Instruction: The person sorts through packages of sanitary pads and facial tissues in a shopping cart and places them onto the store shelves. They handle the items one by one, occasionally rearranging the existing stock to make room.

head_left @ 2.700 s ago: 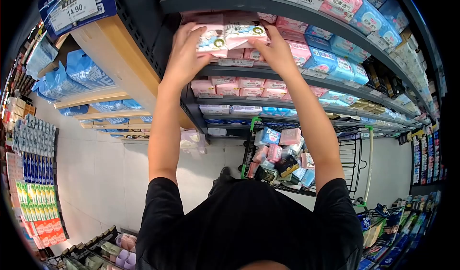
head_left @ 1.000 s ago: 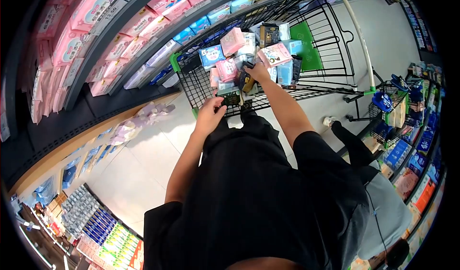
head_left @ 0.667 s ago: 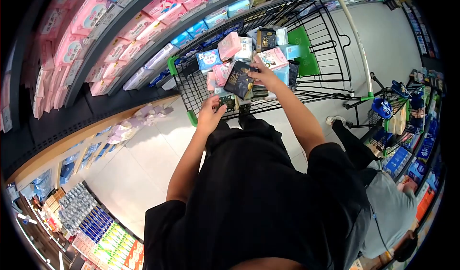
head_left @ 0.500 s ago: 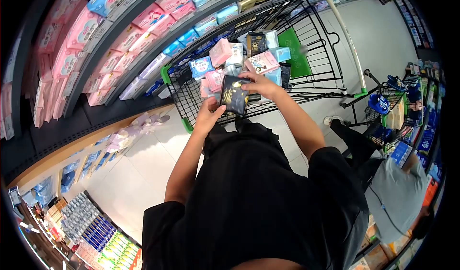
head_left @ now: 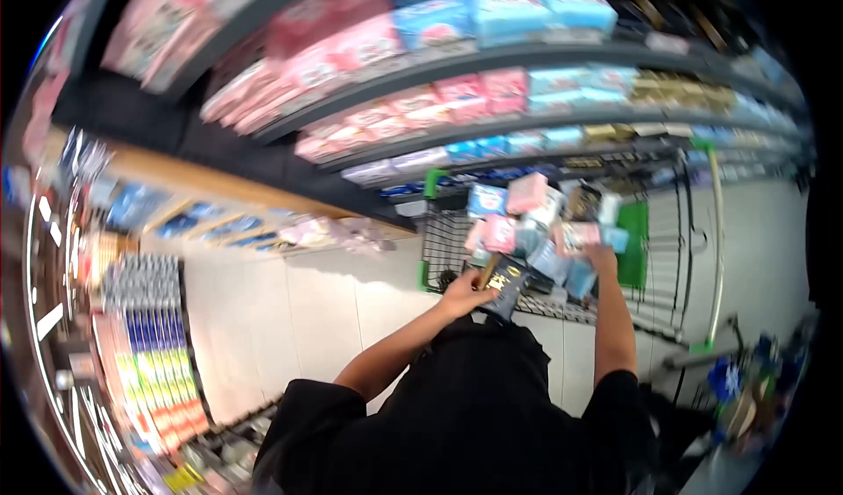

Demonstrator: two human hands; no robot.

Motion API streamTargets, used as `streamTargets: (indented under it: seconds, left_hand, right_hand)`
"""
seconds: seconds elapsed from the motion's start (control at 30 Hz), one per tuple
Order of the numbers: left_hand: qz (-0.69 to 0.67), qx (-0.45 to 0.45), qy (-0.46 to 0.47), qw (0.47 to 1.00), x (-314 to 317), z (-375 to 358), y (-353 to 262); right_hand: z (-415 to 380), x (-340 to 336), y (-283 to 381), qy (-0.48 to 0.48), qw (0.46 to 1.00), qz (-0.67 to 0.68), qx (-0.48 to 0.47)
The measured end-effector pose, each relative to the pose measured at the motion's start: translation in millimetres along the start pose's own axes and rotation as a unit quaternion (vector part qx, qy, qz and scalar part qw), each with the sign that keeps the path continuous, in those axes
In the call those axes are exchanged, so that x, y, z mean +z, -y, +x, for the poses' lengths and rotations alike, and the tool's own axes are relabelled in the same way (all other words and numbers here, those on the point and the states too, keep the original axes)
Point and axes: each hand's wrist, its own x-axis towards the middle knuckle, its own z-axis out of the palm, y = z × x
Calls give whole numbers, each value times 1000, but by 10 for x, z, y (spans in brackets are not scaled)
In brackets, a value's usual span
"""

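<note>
My left hand (head_left: 464, 297) is closed on a black pack (head_left: 507, 286) with gold print, held at an angle over the near side of a shopping cart (head_left: 646, 321). Inside the cart, my right hand (head_left: 601, 258) reaches down to a pink-and-white pack (head_left: 575, 234); its fingers are blurred and partly hidden. Around it lie several soft packs, among them a blue one (head_left: 486, 200), a pale pink one (head_left: 527, 193) and a light blue one (head_left: 614, 240). A green panel (head_left: 634, 247) stands at the cart's handle end.
Shelves (head_left: 369, 82) of pink and blue packs run along the far side of the cart. A floor display of colourful boxes (head_left: 158, 355) stands at the lower left. Behind on the right is another cart with goods (head_left: 733, 390). Pale tiled floor (head_left: 325, 311) lies to the left.
The view has swung to the left, so the cart appears further right. My right hand has let go of the black pack and moved into the cart; my left hand keeps the pack.
</note>
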Motion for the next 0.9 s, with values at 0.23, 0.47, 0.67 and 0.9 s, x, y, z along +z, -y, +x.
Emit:
streamTargets:
  seconds: [0.23,0.47,0.67,0.9]
  left_hand:
    - [-9,3,-31,999,-30,-135,-65]
    - [-18,14,-43,999,-28,-139,-92]
    - [-4,29,-3,1000,15,-52,-236]
    - [-108,-7,69,992,448,351,-72]
  right_hand:
    - [614,1102,-446,183,962,82,185]
    - [328,419,30,-46,926,298,226]
    - [104,149,410,-234,780,565,131]
    - [-572,-1142,1065,-129,560,792,206]
